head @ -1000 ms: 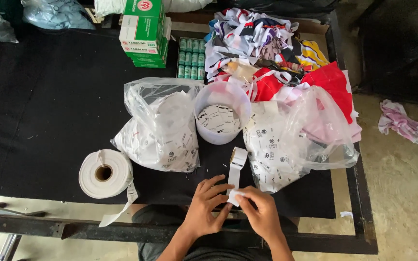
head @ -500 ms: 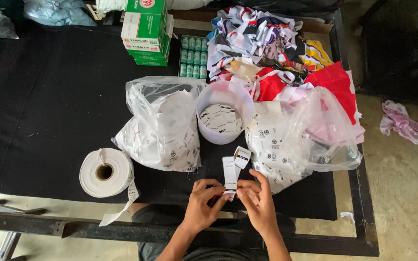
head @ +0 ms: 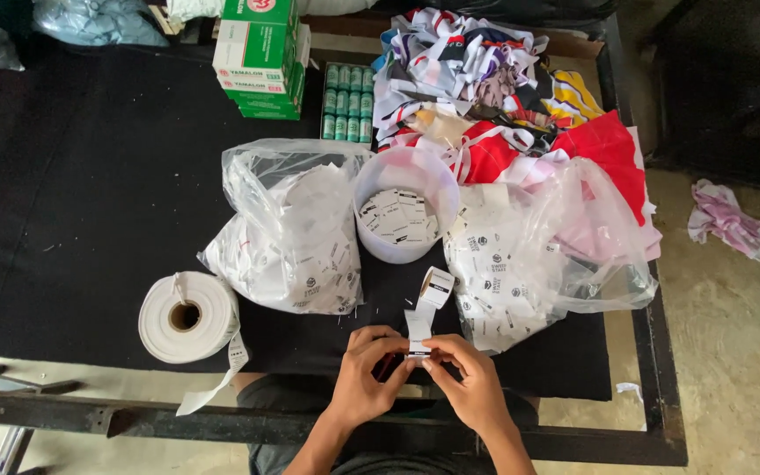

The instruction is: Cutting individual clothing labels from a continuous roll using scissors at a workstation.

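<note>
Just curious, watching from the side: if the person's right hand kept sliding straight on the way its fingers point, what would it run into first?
The right hand points left toward the left hand, with the label strip pinched between them. It would meet that strip at once, then the left hand's fingers. Depth is hard to judge, but they look practically touching.

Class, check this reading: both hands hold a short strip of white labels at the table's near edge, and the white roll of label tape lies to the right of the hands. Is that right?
One detail is wrong. The head view shows the left hand and right hand holding the strip of white labels at the table's near edge, but the white roll of label tape lies to the left of the hands, not the right.
</note>
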